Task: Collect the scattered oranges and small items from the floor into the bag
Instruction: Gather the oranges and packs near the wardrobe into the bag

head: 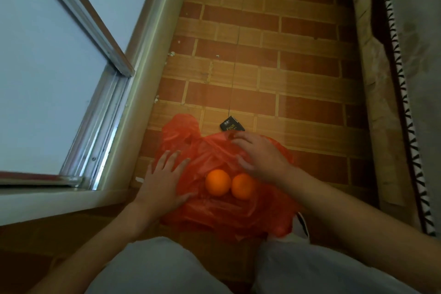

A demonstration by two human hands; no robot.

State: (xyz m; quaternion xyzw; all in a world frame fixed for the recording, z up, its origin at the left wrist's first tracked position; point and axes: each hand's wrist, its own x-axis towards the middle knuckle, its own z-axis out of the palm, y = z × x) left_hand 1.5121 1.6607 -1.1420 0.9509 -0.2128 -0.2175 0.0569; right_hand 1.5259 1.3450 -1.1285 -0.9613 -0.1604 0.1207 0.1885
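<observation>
Head view: red plastic bag [214,212] lies crumpled on brick-pattern floor [274,59] w/ two oranges [217,182] side by side, touching, on it. Black packet [232,124] just beyond bag. Left hand [164,180] flat, fingers spread on bag's left; right hand [260,157] fingers bent, resting on far edge.

Single head-worn wide-angle view, looking steeply down and forward from above the person's knees [152,267]. The brick-patterned floor [262,50] runs away toward the top of the frame; a window frame [112,107] bounds the left edge and draped fabric [410,79] the right. Both hands lie close below the lens, and straight lines bow near the margins.
</observation>
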